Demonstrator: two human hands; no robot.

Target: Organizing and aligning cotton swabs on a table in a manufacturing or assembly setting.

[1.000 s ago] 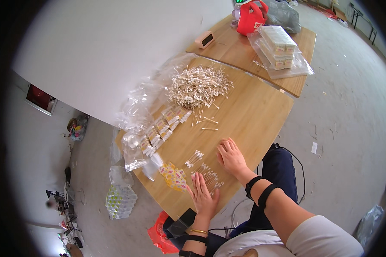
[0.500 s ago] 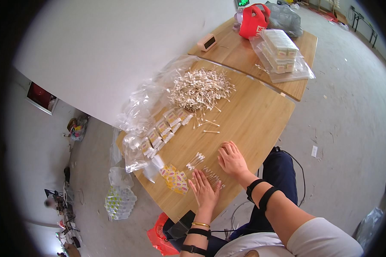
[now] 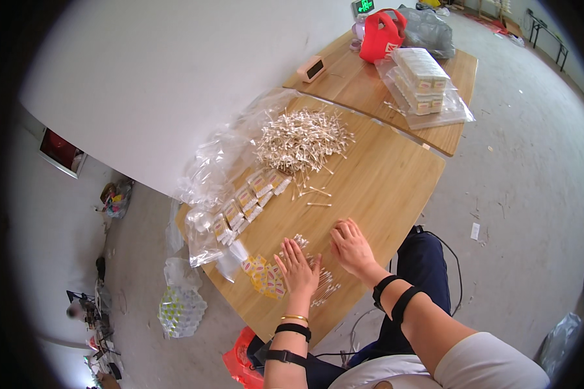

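Note:
My left hand (image 3: pixel 298 268) lies flat and open on the wooden table, fingers stretched and slightly apart. Its fingertips reach over a small bundle of cotton swabs (image 3: pixel 300 240), covering most of it. Beside its heel and thumb, a loose row of cotton swabs (image 3: pixel 326 286) is spread on the wood. Yellow and white printed cards (image 3: pixel 263 277) lie fanned out just left of this hand. My right hand (image 3: pixel 352 249) rests to the right with its fingers curled under and closed; what they hold, if anything, is hidden.
A large heap of cotton swabs (image 3: pixel 303 139) covers the table's far part, with clear plastic film (image 3: pixel 214 162) along the left edge. Several small filled packs (image 3: pixel 245 198) stand in a row. The second table bears stacked packs (image 3: pixel 420 78), a red bag (image 3: pixel 383 37) and a pink clock (image 3: pixel 312 69).
My left hand has slid forward and a little left, off the loose row of swabs and onto the small bundle. My right hand has barely moved and stays closed.

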